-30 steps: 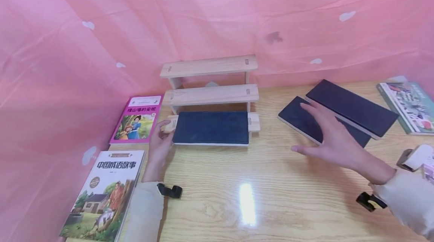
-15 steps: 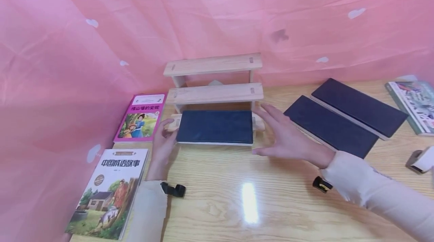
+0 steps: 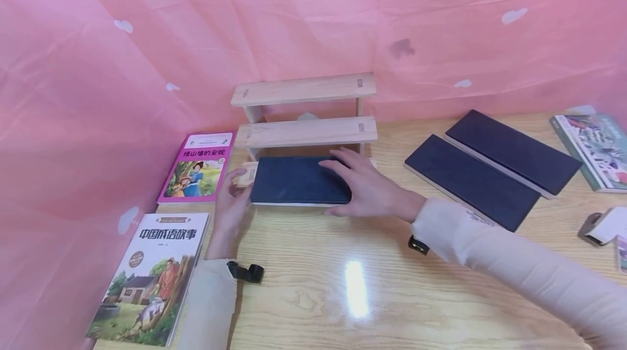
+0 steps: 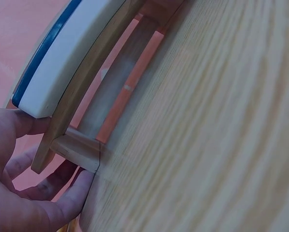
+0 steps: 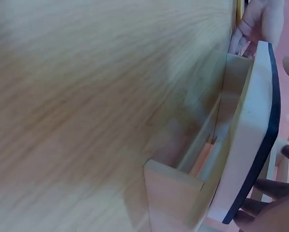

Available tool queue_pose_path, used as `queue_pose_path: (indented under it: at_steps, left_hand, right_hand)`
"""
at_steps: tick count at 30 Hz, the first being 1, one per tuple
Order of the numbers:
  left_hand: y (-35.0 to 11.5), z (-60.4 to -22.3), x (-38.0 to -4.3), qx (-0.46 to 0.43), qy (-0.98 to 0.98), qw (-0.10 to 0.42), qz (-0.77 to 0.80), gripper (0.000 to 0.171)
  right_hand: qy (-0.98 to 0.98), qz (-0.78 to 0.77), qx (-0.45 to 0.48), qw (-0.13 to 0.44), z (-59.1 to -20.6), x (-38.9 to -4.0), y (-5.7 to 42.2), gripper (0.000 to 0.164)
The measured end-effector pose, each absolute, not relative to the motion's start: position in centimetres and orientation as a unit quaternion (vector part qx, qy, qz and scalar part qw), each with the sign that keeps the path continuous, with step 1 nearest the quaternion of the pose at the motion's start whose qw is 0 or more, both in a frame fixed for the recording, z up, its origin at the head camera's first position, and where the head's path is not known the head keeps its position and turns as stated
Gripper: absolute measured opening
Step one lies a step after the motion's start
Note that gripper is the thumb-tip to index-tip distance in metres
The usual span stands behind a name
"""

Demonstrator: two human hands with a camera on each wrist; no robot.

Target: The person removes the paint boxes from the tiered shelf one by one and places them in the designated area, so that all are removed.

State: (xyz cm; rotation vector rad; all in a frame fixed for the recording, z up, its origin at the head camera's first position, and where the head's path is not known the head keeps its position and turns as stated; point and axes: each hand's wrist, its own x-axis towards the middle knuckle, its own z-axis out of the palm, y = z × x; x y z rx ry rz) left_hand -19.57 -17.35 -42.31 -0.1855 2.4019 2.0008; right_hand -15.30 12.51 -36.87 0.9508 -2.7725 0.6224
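A three-tier wooden shelf (image 3: 306,131) stands at the middle, shaped like steps. On its lowest tier lies a flat, dark-blue-topped box (image 3: 289,180) with white sides. My left hand (image 3: 230,206) grips the left end of that tier. In the left wrist view its fingers (image 4: 74,195) curl round the shelf's end and a fingertip meets the box's white corner (image 4: 35,96). Over the box's right end spreads my right hand (image 3: 367,189), its fingers above the dark top and its thumb by the front edge. In the right wrist view a digit hovers apart from the box (image 5: 250,121).
Two similar dark-topped boxes (image 3: 472,184) (image 3: 511,151) lie side by side to the right. Books lie at both sides: a pink one (image 3: 198,167), a white one (image 3: 152,279) and a green-edged one (image 3: 595,151). A white-and-dark object (image 3: 600,227) sits at right. Pink cloth (image 3: 313,23) hangs behind.
My right hand has moved left, from above the right-hand boxes to over the right end of the box on the lowest tier. My left hand stays at the shelf's left end.
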Motion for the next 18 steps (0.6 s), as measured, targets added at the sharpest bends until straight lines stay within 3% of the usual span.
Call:
queue_pose_path:
  at_steps: [8,18]
  left_hand:
    - [-17.7,-42.5,-19.4,-0.055,0.779,0.003,0.625,0.039]
    - [-17.4,-42.6,-19.7,-0.048,0.767,-0.013,0.639,0.039]
  right_hand:
    - [-0.931,0.159,0.327,0.036,-37.3,-17.2,11.1,0.077]
    - [-0.936,0.167,0.306,0.042,-37.6,-17.9,10.7,0.073]
